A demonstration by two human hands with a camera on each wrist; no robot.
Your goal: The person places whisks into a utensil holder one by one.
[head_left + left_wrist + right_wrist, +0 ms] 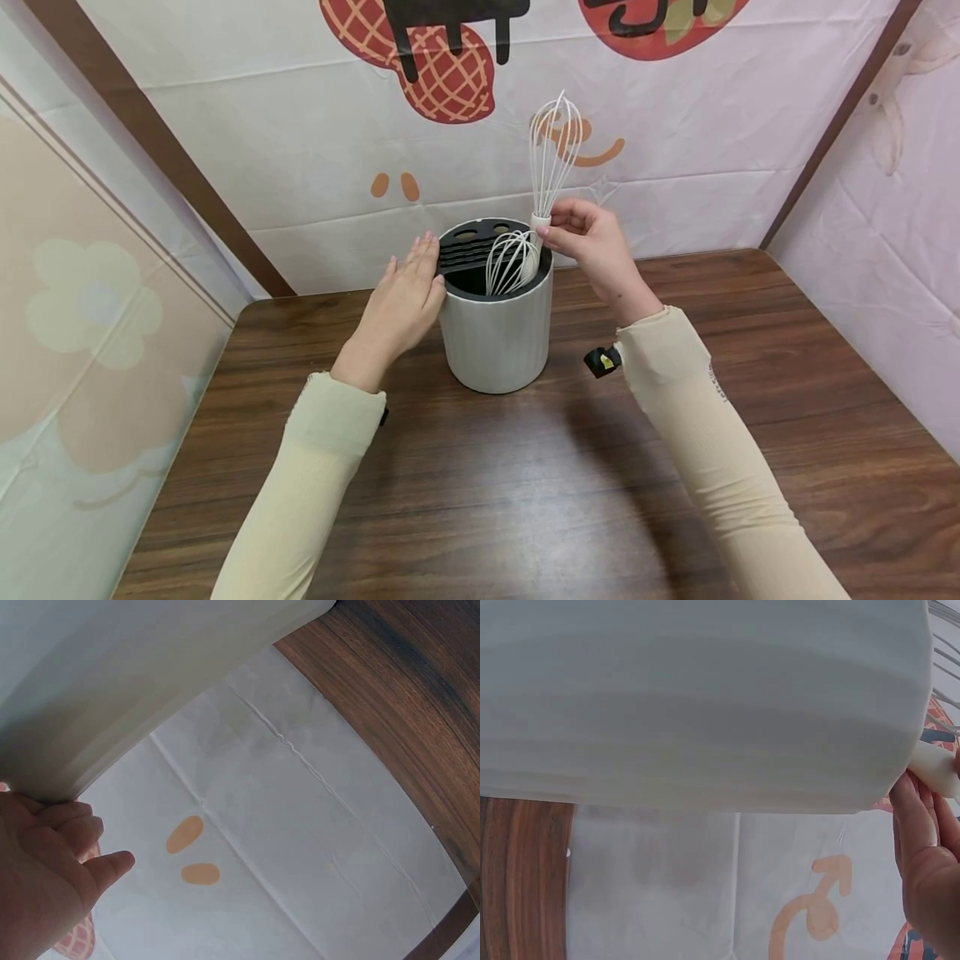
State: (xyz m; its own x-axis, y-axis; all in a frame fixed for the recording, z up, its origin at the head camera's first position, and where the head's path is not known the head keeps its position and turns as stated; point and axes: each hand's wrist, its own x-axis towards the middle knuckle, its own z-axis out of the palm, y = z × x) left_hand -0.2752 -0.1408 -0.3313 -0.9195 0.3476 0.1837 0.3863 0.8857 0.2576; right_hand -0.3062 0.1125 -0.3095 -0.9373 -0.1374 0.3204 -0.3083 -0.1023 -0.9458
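Note:
A white ribbed utensil holder (497, 346) with a black slotted insert (480, 227) stands upright at the back of the table. My right hand (588, 242) pinches a white whisk (553, 158) by its handle, at the right side of the opening. The wire loops point up, and the lower handle is inside the holder. A smaller whisk (508, 265) leans in the front compartment, loops upward. With fingers extended, my left hand (401, 304) rests against the holder's left rim. In the right wrist view the fingers are at a pale handle (934, 766) beside the rim.
The brown wooden table (480, 483) ends at a printed white cloth wall (300, 150) just behind the holder. More cloth hangs along the left and right sides. A small black device (602, 362) is attached at the right wrist.

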